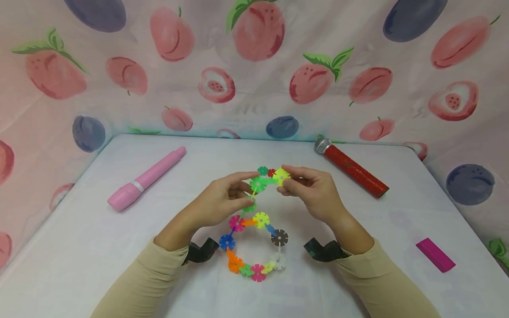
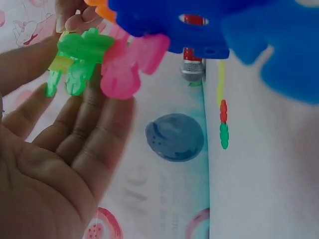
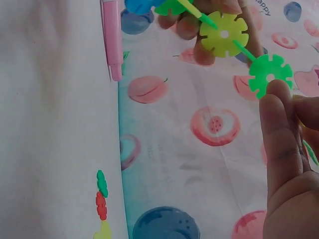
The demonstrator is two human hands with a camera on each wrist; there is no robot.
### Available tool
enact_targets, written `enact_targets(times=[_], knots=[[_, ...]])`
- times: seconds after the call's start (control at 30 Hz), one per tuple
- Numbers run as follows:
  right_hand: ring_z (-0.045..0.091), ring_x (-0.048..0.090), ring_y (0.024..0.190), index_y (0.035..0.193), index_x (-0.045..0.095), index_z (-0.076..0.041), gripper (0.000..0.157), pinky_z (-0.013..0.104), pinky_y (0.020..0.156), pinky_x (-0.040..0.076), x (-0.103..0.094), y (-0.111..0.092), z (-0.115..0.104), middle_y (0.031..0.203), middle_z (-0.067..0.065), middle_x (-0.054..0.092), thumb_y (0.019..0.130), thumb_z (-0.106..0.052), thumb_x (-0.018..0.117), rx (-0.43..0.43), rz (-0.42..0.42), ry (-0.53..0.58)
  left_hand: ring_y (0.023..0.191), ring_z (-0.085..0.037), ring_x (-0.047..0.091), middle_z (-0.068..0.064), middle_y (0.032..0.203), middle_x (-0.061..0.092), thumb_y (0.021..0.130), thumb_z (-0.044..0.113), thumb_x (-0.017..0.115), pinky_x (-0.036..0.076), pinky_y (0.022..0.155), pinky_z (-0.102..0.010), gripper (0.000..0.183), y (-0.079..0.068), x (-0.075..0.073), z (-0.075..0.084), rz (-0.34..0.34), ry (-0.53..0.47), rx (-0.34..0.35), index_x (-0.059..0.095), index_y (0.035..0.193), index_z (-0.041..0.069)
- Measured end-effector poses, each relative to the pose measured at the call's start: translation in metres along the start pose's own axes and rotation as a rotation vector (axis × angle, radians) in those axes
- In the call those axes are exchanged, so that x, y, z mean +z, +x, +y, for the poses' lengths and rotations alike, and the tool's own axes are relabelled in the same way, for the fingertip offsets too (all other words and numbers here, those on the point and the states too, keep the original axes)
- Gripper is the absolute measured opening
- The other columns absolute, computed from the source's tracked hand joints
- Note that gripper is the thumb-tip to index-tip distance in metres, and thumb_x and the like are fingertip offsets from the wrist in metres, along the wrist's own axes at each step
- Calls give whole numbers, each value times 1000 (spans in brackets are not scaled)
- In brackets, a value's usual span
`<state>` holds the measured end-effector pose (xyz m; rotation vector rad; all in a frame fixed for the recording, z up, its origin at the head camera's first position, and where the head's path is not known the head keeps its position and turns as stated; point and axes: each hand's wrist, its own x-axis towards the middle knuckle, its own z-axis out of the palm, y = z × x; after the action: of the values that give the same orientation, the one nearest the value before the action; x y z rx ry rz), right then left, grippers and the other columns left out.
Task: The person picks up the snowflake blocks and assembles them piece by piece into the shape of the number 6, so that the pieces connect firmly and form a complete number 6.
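Colourful notched plastic snowflake discs are slotted together into a chain (image 1: 237,265), closed into a ring at its near end. Its upper part rises between the hands. With thumb and fingers, the left hand (image 1: 218,198) holds the chain around a green disc (image 1: 249,204). The right hand (image 1: 316,192) pinches the upper end; a yellow disc (image 1: 281,176) shows at its fingertips in the head view. In the right wrist view those fingers cover part of a green disc (image 3: 263,69), joined to a yellow disc (image 3: 213,41). Blue discs (image 2: 149,15) loom close in the left wrist view.
Beyond the hands, a teal disc (image 1: 263,170) and a red disc (image 1: 271,172) lie on the white table (image 1: 79,265). A pink microphone (image 1: 147,176) lies at the left, a red glittery microphone (image 1: 355,170) at the right. Nearer right is a magenta strip (image 1: 435,255).
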<state>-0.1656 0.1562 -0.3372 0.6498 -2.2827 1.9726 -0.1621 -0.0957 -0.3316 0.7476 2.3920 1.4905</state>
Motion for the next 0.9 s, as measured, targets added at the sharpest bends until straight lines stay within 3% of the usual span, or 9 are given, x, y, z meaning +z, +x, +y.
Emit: enact_targets(times=[0.17, 0.33, 0.47, 0.63, 0.77, 0.9], knots=[[14, 73, 83, 130, 57, 14, 37, 33, 78, 58, 0, 2, 4, 102, 25, 65, 93, 10, 62, 5, -48, -4, 105, -16, 65, -6, 132, 57, 96, 17, 69, 54, 89, -36, 56, -1, 1, 2, -3, 22, -61, 47, 148, 17], [22, 72, 93, 139, 51, 8, 50, 32, 84, 56, -9, 4, 7, 113, 22, 62, 92, 7, 65, 12, -103, -86, 108, -19, 64, -9, 128, 57, 97, 22, 68, 51, 94, -42, 58, 0, -2, -1, -1, 31, -62, 44, 149, 21], [31, 65, 112, 140, 53, 3, 53, 40, 93, 53, -25, 11, 22, 128, 19, 61, 91, -1, 71, 92, -117, -271, 108, -19, 64, -9, 128, 57, 97, 24, 67, 51, 93, -44, 64, 1, -5, -5, -18, 32, -67, 38, 154, 25], [37, 51, 127, 143, 52, -3, 56, 53, 100, 45, -40, 16, 45, 141, 19, 55, 93, -18, 70, 287, -136, -580, 105, -17, 66, -9, 127, 58, 98, 23, 67, 53, 91, -42, 57, 0, -7, -8, -51, 4, -64, 46, 150, 21], [42, 43, 134, 148, 46, -6, 62, 58, 105, 38, -46, 18, 60, 145, 24, 49, 93, -25, 69, 420, -190, -705, 105, -16, 67, -8, 128, 59, 97, 20, 68, 53, 92, -42, 55, 0, -7, -6, -65, -31, -56, 48, 148, 21], [42, 39, 138, 148, 45, -1, 61, 57, 111, 31, -48, 19, 70, 147, 25, 46, 95, -23, 66, 423, -232, -760, 108, -19, 67, -8, 129, 59, 95, 19, 70, 52, 93, -43, 55, -1, -7, -4, -70, -39, -63, 50, 147, 21]])
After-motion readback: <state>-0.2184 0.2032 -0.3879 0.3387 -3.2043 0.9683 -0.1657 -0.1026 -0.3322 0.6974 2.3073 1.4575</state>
